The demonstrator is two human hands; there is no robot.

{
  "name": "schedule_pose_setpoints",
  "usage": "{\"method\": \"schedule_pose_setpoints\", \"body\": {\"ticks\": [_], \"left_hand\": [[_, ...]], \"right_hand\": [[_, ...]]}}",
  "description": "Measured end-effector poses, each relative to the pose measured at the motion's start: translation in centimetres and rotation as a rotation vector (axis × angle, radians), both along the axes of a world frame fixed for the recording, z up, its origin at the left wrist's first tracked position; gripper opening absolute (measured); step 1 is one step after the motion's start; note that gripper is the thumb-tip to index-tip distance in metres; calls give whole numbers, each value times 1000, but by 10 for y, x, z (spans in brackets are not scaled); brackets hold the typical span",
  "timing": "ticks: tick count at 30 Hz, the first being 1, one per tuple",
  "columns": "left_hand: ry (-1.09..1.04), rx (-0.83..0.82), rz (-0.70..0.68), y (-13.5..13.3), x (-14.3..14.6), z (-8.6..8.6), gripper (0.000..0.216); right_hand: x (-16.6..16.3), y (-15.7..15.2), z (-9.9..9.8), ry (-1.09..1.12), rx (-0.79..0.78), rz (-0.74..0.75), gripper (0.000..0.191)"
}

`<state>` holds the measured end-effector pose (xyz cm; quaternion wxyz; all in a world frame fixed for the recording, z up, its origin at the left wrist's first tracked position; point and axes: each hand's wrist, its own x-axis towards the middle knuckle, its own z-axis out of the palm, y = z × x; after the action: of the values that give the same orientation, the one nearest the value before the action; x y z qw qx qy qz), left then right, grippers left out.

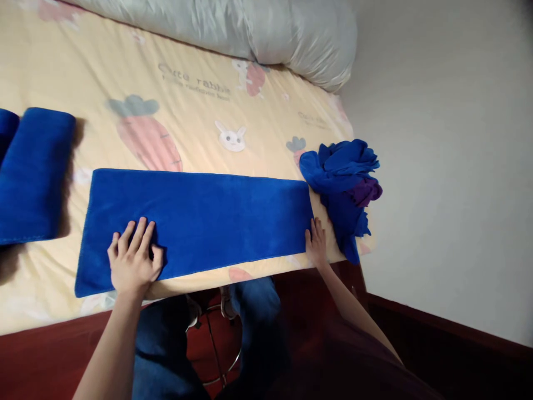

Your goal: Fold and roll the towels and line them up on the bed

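- Folded towel (pixel 35 175): blue, thick, at the far left of the bed (pixel 200 111), well apart from both hands.
- Left hand (pixel 133 258): palm down, fingers straight and slightly spread, pressing the near left part of the strip (pixel 216 214). It grips nothing.
- Strip: a blue towel folded into one long band. It lies flat on the bed, close to the front edge, between the folded towel and the pile (pixel 343 183).
- Strip, risk: the near left corner sits right at the bed's front edge. A pull toward the person would likely drag that corner over the edge and open the fold. Uneven pressure from the two hands would likely skew the layers or raise a wrinkle mid-length.
- Strip, axis: the long axis runs left to right, roughly along the bed's front edge, with the left end a little nearer the person. The short ends face the folded towel and the pile.
- Right hand (pixel 317 244): fingers extended against the strip's near right corner. Whether they pinch the edge or only rest there cannot be told.
- Pile: crumpled blue cloths with some purple, at the bed's right front corner, just beside the strip's right end. A sweep of the right hand could knock it off the corner.
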<state>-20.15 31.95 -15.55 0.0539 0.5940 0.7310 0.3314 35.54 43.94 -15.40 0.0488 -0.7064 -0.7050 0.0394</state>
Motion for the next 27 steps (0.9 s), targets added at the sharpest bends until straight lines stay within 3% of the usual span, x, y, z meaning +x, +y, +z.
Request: {"method": "schedule_pose_setpoints", "body": {"ticks": [9,14,17,20,23,25,27], "left_hand": [[121,-13,19,4,3,4,68],[221,-125,41,5,18,33,61],[244,-283,191,-14,31,56,63],[195,-414,382,-55,31,70,67],[93,-510,414,-107,17,78,70],[8,-506,451,-139,9,82,72],[-79,-444,490,-163,11,86,72]], "right_hand": [[-1,1,-3,19,56,-22,67],[-7,-4,10,58,61,-37,71],[-12,-6,25,111,28,-70,74],[-15,-22,38,205,-6,-200,81],[-22,-78,42,341,114,-291,85],[-35,-146,36,425,206,-231,84],[-55,-228,24,475,170,-132,80]]}}
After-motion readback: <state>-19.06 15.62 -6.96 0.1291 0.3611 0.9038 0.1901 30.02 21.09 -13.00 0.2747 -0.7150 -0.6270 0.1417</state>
